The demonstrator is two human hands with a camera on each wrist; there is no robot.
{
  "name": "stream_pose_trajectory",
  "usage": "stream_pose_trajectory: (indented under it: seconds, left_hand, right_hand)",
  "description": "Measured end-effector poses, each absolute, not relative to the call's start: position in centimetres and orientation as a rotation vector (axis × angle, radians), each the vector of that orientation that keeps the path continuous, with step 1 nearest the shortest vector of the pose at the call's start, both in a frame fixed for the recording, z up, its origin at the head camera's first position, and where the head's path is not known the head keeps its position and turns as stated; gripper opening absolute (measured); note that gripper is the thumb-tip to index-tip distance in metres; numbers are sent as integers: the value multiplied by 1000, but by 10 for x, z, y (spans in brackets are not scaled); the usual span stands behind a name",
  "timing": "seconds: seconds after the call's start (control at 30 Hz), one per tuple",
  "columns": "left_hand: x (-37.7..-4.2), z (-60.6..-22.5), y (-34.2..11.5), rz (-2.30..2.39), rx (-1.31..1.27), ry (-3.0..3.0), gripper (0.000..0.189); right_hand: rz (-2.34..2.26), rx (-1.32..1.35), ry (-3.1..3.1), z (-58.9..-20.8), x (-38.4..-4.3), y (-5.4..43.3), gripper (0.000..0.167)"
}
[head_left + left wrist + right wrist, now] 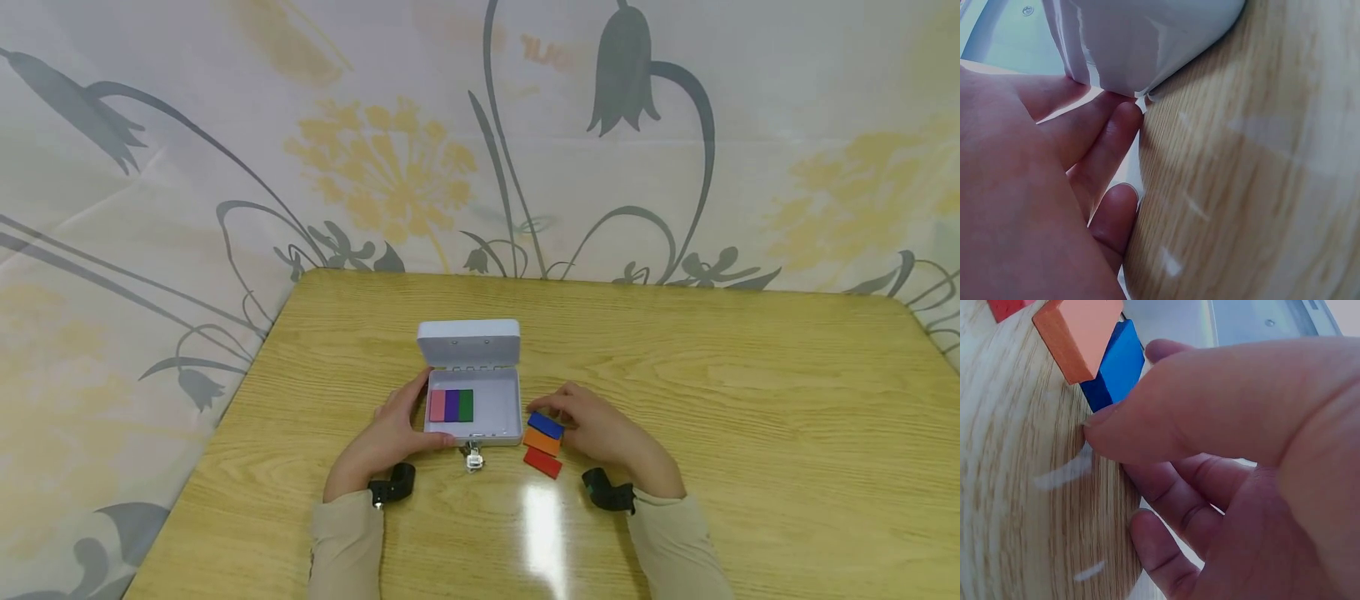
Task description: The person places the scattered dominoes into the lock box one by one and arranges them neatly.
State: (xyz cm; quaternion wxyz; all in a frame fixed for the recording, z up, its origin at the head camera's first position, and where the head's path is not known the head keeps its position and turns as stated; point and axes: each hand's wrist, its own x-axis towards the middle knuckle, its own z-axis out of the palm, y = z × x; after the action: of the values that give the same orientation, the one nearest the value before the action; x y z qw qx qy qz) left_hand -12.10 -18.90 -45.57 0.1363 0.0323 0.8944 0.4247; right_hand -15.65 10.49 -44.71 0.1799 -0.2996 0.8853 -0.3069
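Wooden table (712,400), right hand (592,429) pinching blue block (545,425)

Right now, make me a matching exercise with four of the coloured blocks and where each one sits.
Things:
1. pink block
2. green block
3. blue block
4. red block

Places:
A. on the table, nearest the person
B. in the white box, leftmost
C. at the right hand's fingertips, outside the box
D. in the box, rightmost of three

Pairs: 1-B, 2-D, 3-C, 4-A
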Motion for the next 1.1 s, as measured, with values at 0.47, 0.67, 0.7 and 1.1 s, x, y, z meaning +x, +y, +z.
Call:
stream_pose_trajectory:
  seconds: [0.47, 0.67, 0.7, 1.1]
  left_hand:
    - [-122, -455, -190, 1232, 97, 2584, 107]
    - [-121, -455, -189, 1237, 96, 2578, 106]
    - [-121, -455, -189, 1233, 96, 2579, 107]
    - [-121, -456, -189, 1222, 87, 2582, 107]
  right_hand:
    - [-888, -803, 2482, -446, -157, 106, 49]
    - [-832, -838, 2516, -446, -157, 106, 46]
    - [-826, -836, 2520, -446, -157, 106, 46]
    - [-842, -704, 2553, -451, -159, 105, 40]
